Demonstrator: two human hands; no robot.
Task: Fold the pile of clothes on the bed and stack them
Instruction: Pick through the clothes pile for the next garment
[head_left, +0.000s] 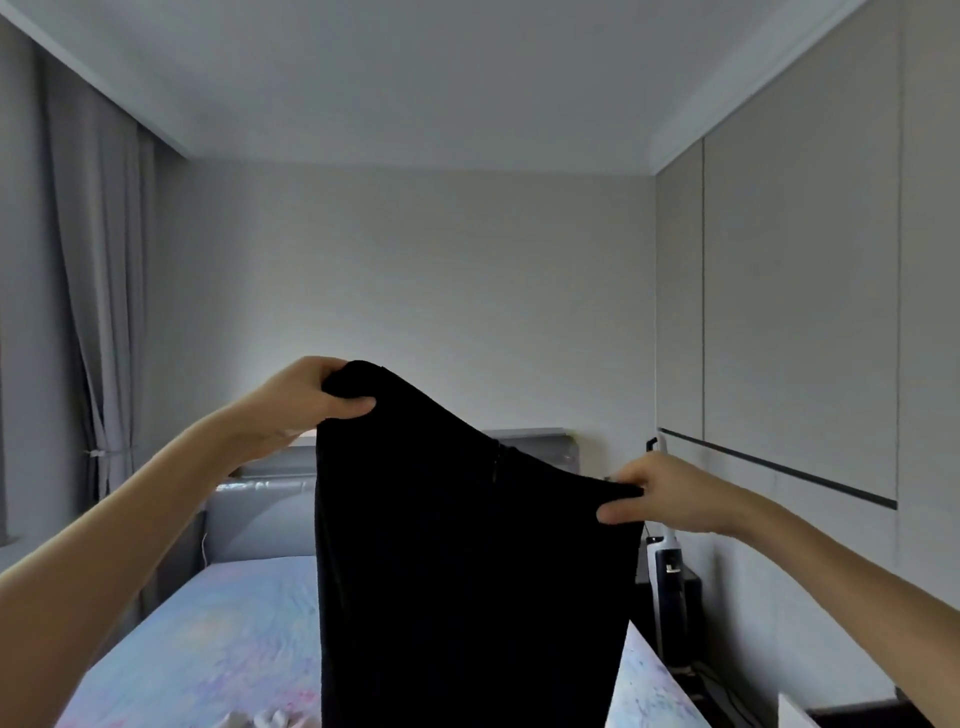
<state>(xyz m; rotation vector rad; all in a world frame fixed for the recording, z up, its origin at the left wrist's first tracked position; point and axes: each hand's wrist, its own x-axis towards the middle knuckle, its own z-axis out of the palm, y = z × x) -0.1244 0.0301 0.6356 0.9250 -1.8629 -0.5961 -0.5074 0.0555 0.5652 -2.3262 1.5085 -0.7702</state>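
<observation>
While we hold it aloft over the bed, black trousers hang lengthwise downward.
Left hand pinches one waistband corner higher; right hand pinches the other.

A black garment is held up above the bed and hangs down across the middle of the view. Its upper edge is gripped at one end by the left hand, raised higher. The other end is gripped by the right hand, set lower, so the edge slopes down to the right. The bed is covered with a pale pastel sheet, and a grey headboard is seen behind. Grey curtains are hung at the left, and cupboard panels are set along the right wall. A white and black appliance is stood beside the bed.
</observation>
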